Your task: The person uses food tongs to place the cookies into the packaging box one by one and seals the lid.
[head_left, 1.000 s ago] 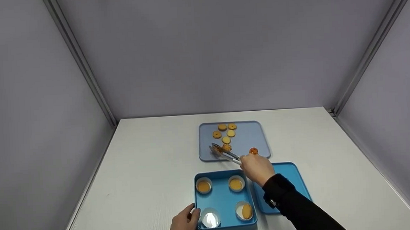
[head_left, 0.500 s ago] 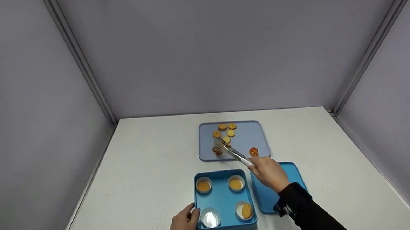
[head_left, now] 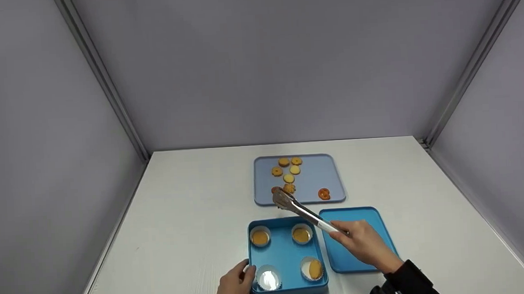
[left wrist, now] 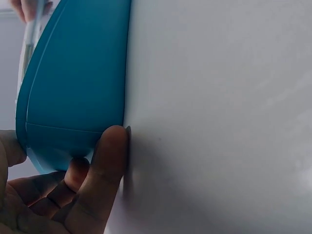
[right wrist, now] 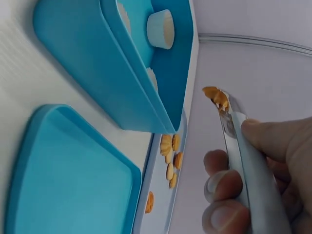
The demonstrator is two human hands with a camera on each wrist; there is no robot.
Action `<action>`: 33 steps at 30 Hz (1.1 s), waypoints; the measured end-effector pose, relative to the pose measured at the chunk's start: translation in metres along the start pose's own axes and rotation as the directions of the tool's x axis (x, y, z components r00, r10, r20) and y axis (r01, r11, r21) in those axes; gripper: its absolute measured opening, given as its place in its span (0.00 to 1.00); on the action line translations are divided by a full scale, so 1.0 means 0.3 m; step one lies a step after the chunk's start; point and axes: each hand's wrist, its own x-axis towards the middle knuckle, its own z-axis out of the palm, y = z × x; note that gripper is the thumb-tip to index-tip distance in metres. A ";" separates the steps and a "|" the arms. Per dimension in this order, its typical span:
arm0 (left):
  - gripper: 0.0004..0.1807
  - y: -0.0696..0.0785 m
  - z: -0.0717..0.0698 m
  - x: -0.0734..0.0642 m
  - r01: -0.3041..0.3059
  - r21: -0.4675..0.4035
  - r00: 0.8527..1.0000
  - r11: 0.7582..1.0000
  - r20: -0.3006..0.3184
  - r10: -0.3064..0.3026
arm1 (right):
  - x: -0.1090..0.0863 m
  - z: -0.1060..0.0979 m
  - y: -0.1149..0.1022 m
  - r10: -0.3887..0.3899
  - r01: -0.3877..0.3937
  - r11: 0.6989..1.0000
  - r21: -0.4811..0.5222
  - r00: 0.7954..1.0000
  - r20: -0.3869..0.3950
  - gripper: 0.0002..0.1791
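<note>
My right hand (head_left: 365, 243) grips metal tongs (head_left: 309, 215), fingers wrapped round the arms. In the right wrist view a golden-brown, ridged cookie (right wrist: 215, 97) sits between the tong tips. Those tips are over the near edge of the grey-blue tray (head_left: 324, 173), just beyond the blue box (head_left: 282, 253). At the box's near left corner my left hand (head_left: 234, 286) holds its wall, thumb at the rim and fingers low on the side. Inside are white paper cups: two at the back with yellow-brown cookies, a near right cup (head_left: 306, 270) with a cookie leaning in it, and a bare near left cup (head_left: 268, 279).
Several cookies lie on the left part of the grey-blue tray, and a reddish-brown pretzel-shaped cookie (head_left: 324, 194) at its near right. A flat blue lid (head_left: 352, 245) lies right of the box, partly beneath my right hand. Grey walls enclose the white table (head_left: 189, 213).
The tongs have come off the tray's cookies, drawn back toward me and to the right, now with a cookie in their tips. My left hand stays on the box.
</note>
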 end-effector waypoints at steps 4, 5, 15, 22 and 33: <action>0.29 0.000 0.000 -0.007 0.008 -0.040 1.000 0.999 0.007 -0.007 | -0.059 -0.012 -0.003 0.011 -0.021 0.993 0.120 0.996 0.089 0.21; 0.29 0.002 0.000 -0.008 0.007 -0.049 1.000 0.999 0.009 -0.007 | -0.074 -0.016 -0.003 0.016 -0.034 0.988 0.153 0.993 0.114 0.21; 0.28 0.004 -0.002 -0.012 -0.016 -0.044 1.000 0.999 0.002 0.016 | -0.180 -0.015 -0.015 0.081 -0.180 0.940 0.289 0.942 0.326 0.19; 0.26 0.001 -0.002 -0.008 -0.033 -0.006 0.999 0.999 -0.020 0.032 | -0.212 -0.007 -0.022 0.073 -0.223 0.922 0.316 0.903 0.424 0.17; 0.25 0.002 -0.003 -0.013 -0.038 -0.026 0.999 0.999 -0.003 0.038 | -0.200 0.023 -0.033 0.002 -0.160 0.939 0.306 0.888 0.460 0.11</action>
